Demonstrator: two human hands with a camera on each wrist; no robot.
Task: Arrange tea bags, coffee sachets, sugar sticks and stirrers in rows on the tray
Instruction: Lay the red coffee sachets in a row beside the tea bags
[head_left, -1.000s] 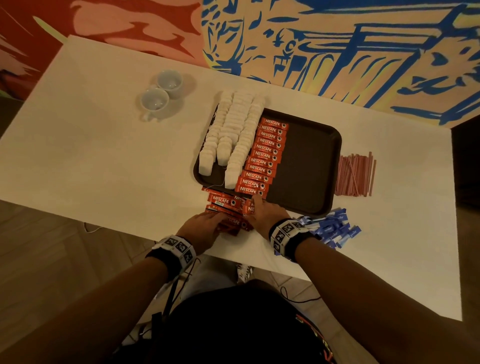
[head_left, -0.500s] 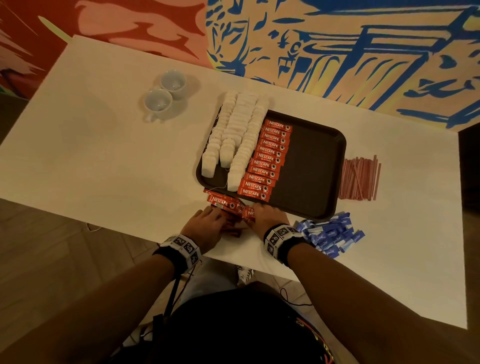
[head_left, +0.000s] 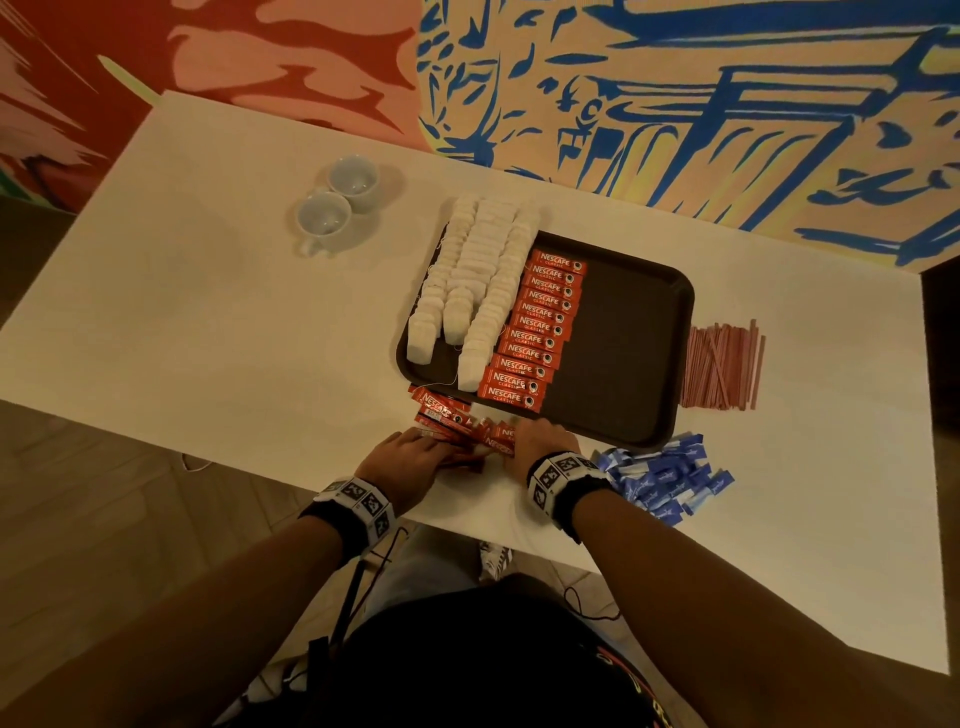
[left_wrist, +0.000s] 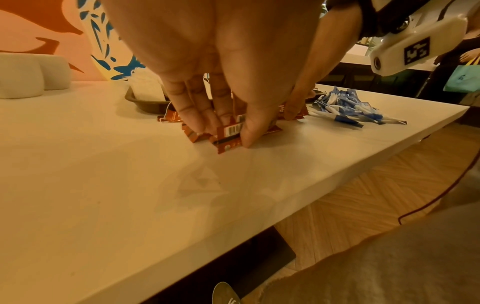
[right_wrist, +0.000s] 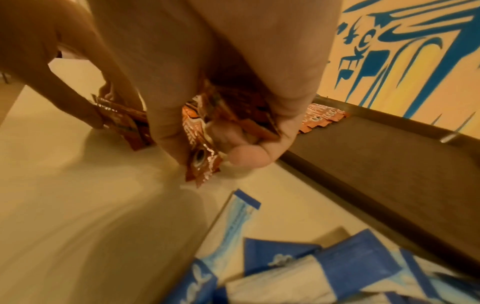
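A dark brown tray (head_left: 634, 332) holds rows of white tea bags (head_left: 478, 280) on its left and a column of red coffee sachets (head_left: 540, 327) beside them. Loose red coffee sachets (head_left: 447, 415) lie on the table at the tray's near edge. My left hand (head_left: 415, 457) pinches several of them (left_wrist: 228, 133) between thumb and fingers. My right hand (head_left: 535, 441) grips a bunch of sachets (right_wrist: 200, 162) by their ends. Blue sugar sticks (head_left: 665, 478) lie in a heap right of my right wrist. Reddish stirrers (head_left: 722, 369) lie right of the tray.
Two white cups (head_left: 337, 202) stand at the back left of the white table (head_left: 208, 312). The table's near edge (left_wrist: 337, 172) runs just below my hands. A painted wall (head_left: 623, 78) rises behind the table.
Both hands have drawn closer together over the loose sachets, gathering them into a tighter bunch. Tray contents have not moved.
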